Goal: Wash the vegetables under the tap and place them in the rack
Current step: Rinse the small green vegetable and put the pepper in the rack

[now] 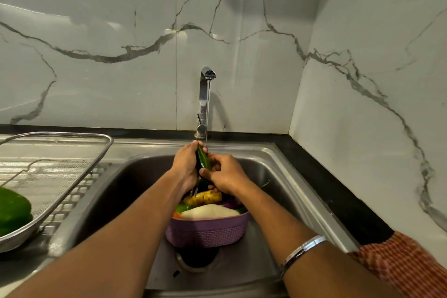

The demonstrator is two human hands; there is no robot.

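A dark green cucumber [203, 161] stands nearly upright under the running tap [205, 94], over the steel sink [273, 167]. My left hand [185, 164] grips it from the left and my right hand [223, 175] wraps it from the right; its lower part is hidden by my fingers. Below my hands a purple basket [208, 232] in the sink holds a yellowish potato [205, 197], a white radish [210, 211] and other partly hidden vegetables. On the left drainboard sits a steel mesh rack [79, 184] with a green capsicum [13, 210] in it.
The sink drain [197, 259] lies in front of the basket. A black counter strip [338, 201] runs along the marble wall on the right and behind the tap. A bangle [303, 248] circles my right forearm.
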